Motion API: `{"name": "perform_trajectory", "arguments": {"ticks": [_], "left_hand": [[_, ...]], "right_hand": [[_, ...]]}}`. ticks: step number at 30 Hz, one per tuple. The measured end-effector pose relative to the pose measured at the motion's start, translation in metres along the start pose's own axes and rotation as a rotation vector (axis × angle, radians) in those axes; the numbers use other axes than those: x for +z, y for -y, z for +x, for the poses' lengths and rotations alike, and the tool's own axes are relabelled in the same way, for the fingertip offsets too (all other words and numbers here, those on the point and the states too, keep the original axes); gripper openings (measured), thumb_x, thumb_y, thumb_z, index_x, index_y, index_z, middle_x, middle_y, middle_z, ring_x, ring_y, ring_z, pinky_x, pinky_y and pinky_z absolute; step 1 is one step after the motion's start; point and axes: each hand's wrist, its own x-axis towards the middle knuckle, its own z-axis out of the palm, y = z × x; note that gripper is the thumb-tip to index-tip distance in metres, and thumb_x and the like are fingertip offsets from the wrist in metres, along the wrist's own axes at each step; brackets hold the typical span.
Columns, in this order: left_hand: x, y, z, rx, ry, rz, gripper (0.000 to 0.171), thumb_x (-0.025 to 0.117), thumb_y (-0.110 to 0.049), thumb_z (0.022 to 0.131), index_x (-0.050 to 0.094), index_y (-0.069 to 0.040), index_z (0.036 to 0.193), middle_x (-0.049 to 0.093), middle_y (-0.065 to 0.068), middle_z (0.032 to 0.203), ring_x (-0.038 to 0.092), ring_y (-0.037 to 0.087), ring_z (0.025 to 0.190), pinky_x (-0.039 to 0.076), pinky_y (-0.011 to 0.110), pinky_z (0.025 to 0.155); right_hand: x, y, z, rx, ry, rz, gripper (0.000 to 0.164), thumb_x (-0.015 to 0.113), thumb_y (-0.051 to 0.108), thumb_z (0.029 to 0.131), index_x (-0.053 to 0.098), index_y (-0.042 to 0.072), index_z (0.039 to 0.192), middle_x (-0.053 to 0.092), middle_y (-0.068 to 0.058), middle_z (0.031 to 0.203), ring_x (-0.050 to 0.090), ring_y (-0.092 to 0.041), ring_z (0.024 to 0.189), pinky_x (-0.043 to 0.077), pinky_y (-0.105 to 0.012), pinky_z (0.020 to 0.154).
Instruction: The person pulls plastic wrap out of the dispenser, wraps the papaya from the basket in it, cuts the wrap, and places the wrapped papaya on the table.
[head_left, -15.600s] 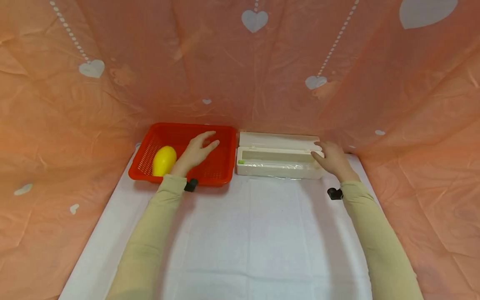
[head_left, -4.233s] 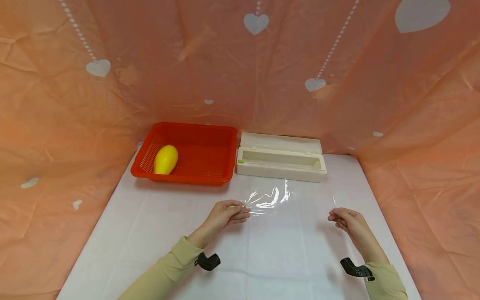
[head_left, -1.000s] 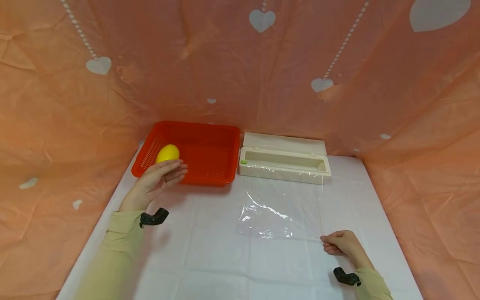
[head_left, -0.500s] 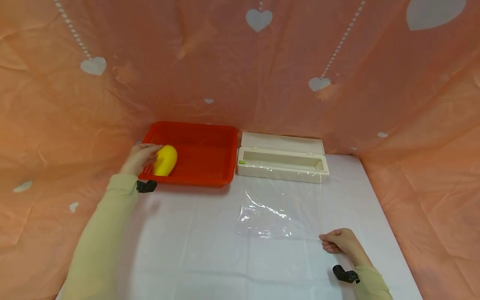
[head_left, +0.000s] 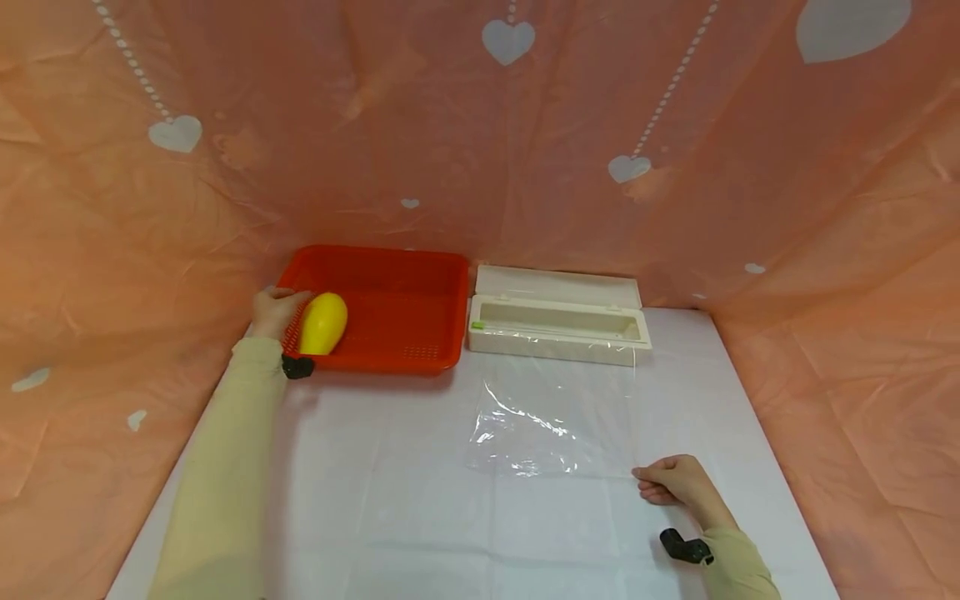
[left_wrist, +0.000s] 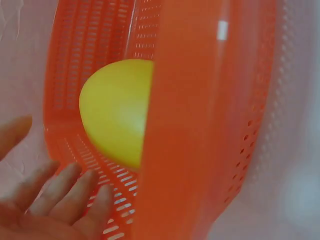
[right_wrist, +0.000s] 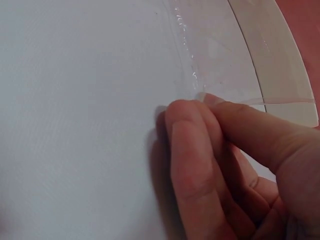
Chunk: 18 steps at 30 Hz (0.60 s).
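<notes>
In the head view my left hand (head_left: 273,312) is at the left rim of the red basket (head_left: 405,364), beside a smooth yellow mango-shaped fruit (head_left: 324,321) lying in it. The left wrist view shows its relaxed fingers (left_wrist: 67,192) over the basket, apart from the yellow fruit (left_wrist: 117,110). My right hand (head_left: 678,483) pinches the near right corner of a clear sheet of cling film (head_left: 525,421) between thumb and fingertips. The film runs from the white cling film box (head_left: 558,346), whose lid (head_left: 558,286) stands raised. In the right wrist view the pinched film edge (right_wrist: 194,75) glints.
A white cloth (head_left: 427,500) covers the table under everything. Peach-coloured curtain (head_left: 420,125) with pale hearts hangs close behind the basket and box, and on both sides. A small green tab (head_left: 477,326) sits at the box's left end.
The film was pulled out of the box toward the near side. My left hand left the film and moved to the basket's left side. My right hand has kept its pinch nearly in place lately.
</notes>
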Motion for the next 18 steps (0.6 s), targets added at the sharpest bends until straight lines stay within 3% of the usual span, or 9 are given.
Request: {"name": "perform_trajectory", "arguments": {"ticks": [7, 10, 12, 15, 18], "left_hand": [[-0.005, 0.001, 0.004, -0.111, 0.214, -0.125, 0.082, 0.047, -0.046, 0.086, 0.013, 0.007, 0.137, 0.033, 0.02, 0.121, 0.031, 0.033, 0.112, 0.029, 0.038, 0.098], [-0.006, 0.003, 0.004, -0.144, 0.311, -0.076, 0.081, 0.041, -0.051, 0.087, 0.013, 0.006, 0.138, 0.026, 0.022, 0.131, 0.027, 0.035, 0.116, 0.024, 0.042, 0.101], [-0.005, 0.006, 0.006, -0.133, 0.355, -0.01, 0.074, 0.043, -0.044, 0.089, 0.018, 0.007, 0.137, 0.018, 0.022, 0.14, 0.023, 0.035, 0.122, 0.022, 0.044, 0.103], [0.0, 0.011, 0.011, -0.098, 0.382, 0.058, 0.062, 0.05, -0.026, 0.09, 0.023, 0.008, 0.135, 0.015, 0.025, 0.141, 0.024, 0.037, 0.12, 0.025, 0.044, 0.102], [0.006, 0.013, 0.015, -0.102, 0.395, 0.093, 0.065, 0.056, -0.02, 0.087, 0.022, 0.006, 0.136, 0.012, 0.025, 0.142, 0.024, 0.036, 0.119, 0.028, 0.045, 0.1]], "right_hand": [[0.001, -0.001, -0.001, -0.003, -0.003, -0.005, 0.028, 0.074, 0.015, 0.071, 0.061, -0.006, 0.082, 0.064, -0.012, 0.065, 0.063, -0.021, 0.057, 0.053, -0.03, 0.054], [0.001, -0.001, -0.003, -0.007, -0.004, -0.001, 0.027, 0.074, 0.015, 0.071, 0.061, -0.006, 0.082, 0.064, -0.012, 0.065, 0.063, -0.021, 0.057, 0.053, -0.03, 0.054], [0.001, -0.001, -0.003, -0.004, -0.006, -0.006, 0.027, 0.074, 0.015, 0.071, 0.06, -0.006, 0.082, 0.064, -0.012, 0.065, 0.063, -0.021, 0.057, 0.053, -0.031, 0.054], [0.001, 0.0, -0.002, 0.006, -0.019, -0.007, 0.027, 0.074, 0.015, 0.071, 0.061, -0.006, 0.082, 0.064, -0.013, 0.065, 0.063, -0.022, 0.058, 0.053, -0.031, 0.055], [0.0, 0.0, -0.001, 0.012, -0.029, -0.004, 0.028, 0.074, 0.017, 0.07, 0.061, -0.005, 0.082, 0.064, -0.013, 0.066, 0.063, -0.022, 0.058, 0.053, -0.031, 0.055]]}}
